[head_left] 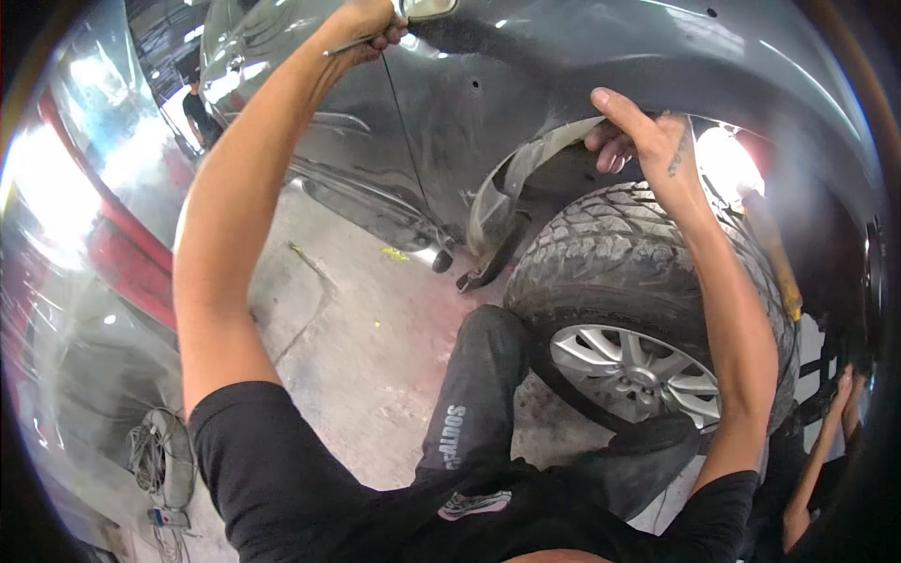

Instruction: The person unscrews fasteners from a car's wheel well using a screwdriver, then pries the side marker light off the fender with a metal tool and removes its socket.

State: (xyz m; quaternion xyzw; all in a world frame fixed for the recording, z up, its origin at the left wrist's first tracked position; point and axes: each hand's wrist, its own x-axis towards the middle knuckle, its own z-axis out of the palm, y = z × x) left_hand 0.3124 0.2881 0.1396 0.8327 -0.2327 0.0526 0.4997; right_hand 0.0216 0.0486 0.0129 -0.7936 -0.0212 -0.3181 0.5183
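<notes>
At the top edge of the view, my left hand (375, 21) is closed around a thin metal rod (347, 45), whose end sticks out beside my wrist. A bright-rimmed oval part (430, 7) of the grey car body (441, 122) is next to that hand, cut off by the frame. My right hand (648, 141) grips the wheel arch edge (580, 129), thumb on the outer side and fingers curled underneath. Below it is a dusty tyre (601, 249) on a silver alloy wheel (638, 375). A loose-looking strip of trim (497, 202) hangs at the front of the arch.
A bright work light (730, 164) glows behind the tyre, with a brown, yellow-ended handle (779, 267) near it. Plastic-covered red bodywork (103, 216) stands at left. A coiled cable (160, 450) lies low left. Another person (195, 114) stands in the background.
</notes>
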